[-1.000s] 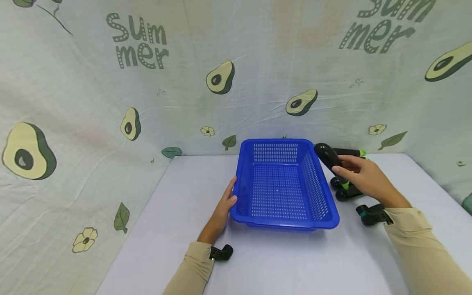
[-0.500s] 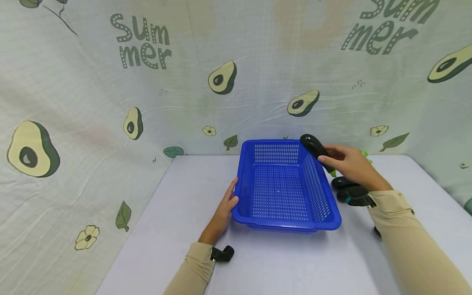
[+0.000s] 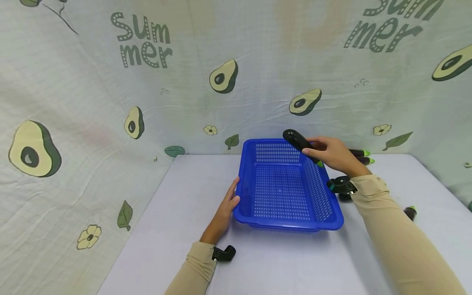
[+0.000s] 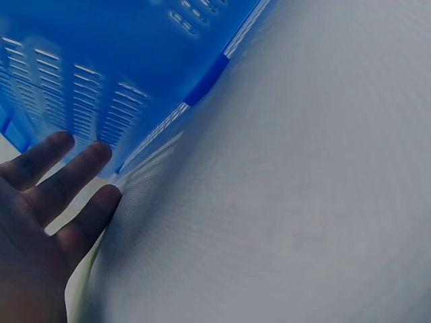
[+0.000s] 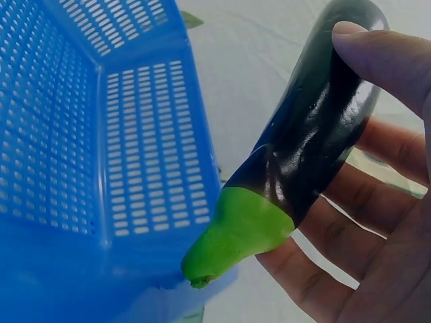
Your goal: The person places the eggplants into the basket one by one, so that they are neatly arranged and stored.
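Note:
My right hand (image 3: 333,155) holds a glossy black eggplant (image 3: 296,140) over the right back corner of a blue plastic basket (image 3: 289,225). In the right wrist view, the thumb lies on one side of the eggplant and the fingers on the other. Its green stem end (image 5: 239,229) points down beside the perforated basket wall (image 5: 158,145). My left hand (image 3: 222,209) rests against the basket's left rim. The left wrist view has its fingers (image 4: 71,182) spread and nearly straight, by the basket's outer side. Nothing lies inside the basket.
Two eggplants with green ends (image 3: 366,161) lie behind my right hand. A dark rounded end (image 3: 345,198) shows under the right wrist camera (image 3: 341,185). Another eggplant (image 3: 410,212) is partly hidden by the right sleeve. A printed cloth (image 3: 258,102) hangs behind the white table (image 3: 191,180).
My right hand has carried the eggplant leftward and a little up, from beside the basket's right rim to over its back right corner. The left hand has stayed at the left rim.

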`<state>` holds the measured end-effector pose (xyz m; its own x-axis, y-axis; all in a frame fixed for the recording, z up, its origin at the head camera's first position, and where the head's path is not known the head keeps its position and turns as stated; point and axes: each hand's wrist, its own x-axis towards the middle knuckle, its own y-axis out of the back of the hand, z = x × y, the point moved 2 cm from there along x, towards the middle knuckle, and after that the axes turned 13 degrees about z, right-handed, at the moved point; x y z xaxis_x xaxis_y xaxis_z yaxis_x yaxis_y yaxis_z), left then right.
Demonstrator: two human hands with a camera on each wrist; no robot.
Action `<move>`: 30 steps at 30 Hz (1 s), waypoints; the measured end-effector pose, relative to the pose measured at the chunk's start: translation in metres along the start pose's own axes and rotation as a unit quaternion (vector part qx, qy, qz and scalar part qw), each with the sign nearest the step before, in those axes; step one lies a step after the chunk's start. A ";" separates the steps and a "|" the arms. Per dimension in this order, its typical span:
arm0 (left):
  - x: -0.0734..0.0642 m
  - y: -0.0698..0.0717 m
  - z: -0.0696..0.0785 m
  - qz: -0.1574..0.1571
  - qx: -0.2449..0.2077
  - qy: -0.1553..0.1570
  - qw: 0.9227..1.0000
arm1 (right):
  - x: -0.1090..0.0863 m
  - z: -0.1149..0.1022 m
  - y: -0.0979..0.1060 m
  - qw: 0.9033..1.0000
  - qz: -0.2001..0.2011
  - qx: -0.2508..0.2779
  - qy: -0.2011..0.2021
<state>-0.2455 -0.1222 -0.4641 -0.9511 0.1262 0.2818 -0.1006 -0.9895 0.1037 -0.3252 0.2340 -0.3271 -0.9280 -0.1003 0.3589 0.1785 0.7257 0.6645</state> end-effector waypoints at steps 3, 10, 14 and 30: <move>0.000 -0.001 0.002 0.000 0.001 -0.006 1.000 | 0.005 -0.001 -0.006 1.000 -0.003 0.012 0.003; -0.001 -0.001 0.001 0.000 0.018 -0.015 1.000 | 0.017 -0.001 -0.024 1.000 -0.016 0.027 0.000; -0.001 -0.001 -0.001 0.001 0.011 -0.019 1.000 | 0.023 -0.001 -0.034 0.999 -0.026 0.037 0.005; -0.001 0.000 -0.001 0.006 0.017 -0.014 1.000 | 0.040 0.002 -0.058 0.997 -0.067 0.032 0.009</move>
<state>-0.2452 -0.1227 -0.4655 -0.9434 0.1162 0.3106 -0.0780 -0.9881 0.1328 -0.3736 0.1891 -0.3523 -0.9361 -0.2105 0.2819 0.0324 0.7464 0.6648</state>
